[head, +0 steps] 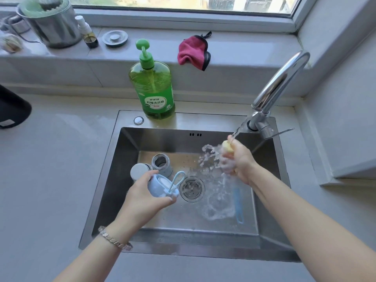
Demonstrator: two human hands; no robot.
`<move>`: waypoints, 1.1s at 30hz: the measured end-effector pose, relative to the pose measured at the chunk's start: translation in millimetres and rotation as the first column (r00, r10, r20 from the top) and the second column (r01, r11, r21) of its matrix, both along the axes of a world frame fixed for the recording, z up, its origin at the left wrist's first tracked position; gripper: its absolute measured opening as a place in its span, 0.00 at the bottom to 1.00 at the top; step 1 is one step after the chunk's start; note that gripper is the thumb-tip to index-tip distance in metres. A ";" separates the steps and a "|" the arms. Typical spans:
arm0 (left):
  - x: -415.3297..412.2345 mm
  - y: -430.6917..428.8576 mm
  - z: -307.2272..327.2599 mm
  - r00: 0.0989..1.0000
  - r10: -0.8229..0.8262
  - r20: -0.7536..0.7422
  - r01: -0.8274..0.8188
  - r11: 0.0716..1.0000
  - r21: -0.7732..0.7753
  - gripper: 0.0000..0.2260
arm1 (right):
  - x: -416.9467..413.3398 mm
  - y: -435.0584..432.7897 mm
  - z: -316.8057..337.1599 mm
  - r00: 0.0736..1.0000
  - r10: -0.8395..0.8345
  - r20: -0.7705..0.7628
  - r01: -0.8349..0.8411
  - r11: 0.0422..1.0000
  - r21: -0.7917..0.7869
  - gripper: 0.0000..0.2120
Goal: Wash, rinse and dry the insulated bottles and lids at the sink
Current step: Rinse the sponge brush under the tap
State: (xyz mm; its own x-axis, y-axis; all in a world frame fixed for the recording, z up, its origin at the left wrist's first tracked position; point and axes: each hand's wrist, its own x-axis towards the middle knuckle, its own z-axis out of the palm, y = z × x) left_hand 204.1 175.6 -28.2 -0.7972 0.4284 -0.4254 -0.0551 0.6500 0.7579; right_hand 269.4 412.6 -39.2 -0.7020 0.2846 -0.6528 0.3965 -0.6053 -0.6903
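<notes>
**Mid-wash: brush under the tap, nothing dried yet**

The right hand (240, 159) is wrapped around the bottle brush (236, 197), fingers clamped just below its yellow sponge head, which sits in the stream from the tap (280, 78). The left hand (142, 198) grips the pale blue lid (157, 183) over the sink (154, 139), fingers curled round its body. An open bottle (161, 162) stands on the sink floor near the drain, with a whitish piece just beside it — bottle or lid, I cannot tell. Washing or rinsing looks under way; drying is all still to do — the red cloth (193, 50) lies on the sill.
</notes>
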 end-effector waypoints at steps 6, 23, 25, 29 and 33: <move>1.6 -0.6 0.0 1.000 0.002 0.015 -0.002 1.000 0.008 0.31 | 16.0 14.6 4.4 0.991 0.121 -0.058 -0.125 0.989 -0.075 0.19; 4.2 -3.3 -4.1 0.999 0.020 0.029 -0.020 1.000 -0.001 0.31 | 4.6 0.9 2.3 0.990 -0.044 -0.131 0.005 0.959 -0.283 0.12; 3.4 -3.9 -5.9 0.999 0.022 0.030 -0.022 1.000 -0.004 0.31 | 0.3 1.4 0.9 0.996 -0.015 -0.087 -0.006 0.972 -0.233 0.27; 4.5 -3.8 -7.6 0.998 0.021 0.056 -0.021 1.000 -0.003 0.31 | -6.0 -0.8 -4.0 0.999 0.002 0.052 0.004 0.994 -0.111 0.33; 4.9 -4.3 -6.0 0.999 0.007 0.050 -0.006 1.000 -0.008 0.31 | -7.3 -7.0 -2.8 0.988 0.003 0.156 -0.009 0.999 0.042 0.25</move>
State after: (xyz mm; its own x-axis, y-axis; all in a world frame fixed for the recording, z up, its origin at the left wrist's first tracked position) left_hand 209.0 171.3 -34.2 -0.7777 0.4195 -0.4682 -0.0971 0.6557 0.7488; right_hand 262.1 405.6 -42.1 -0.5948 0.3103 -0.7416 0.5046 -0.5740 -0.6449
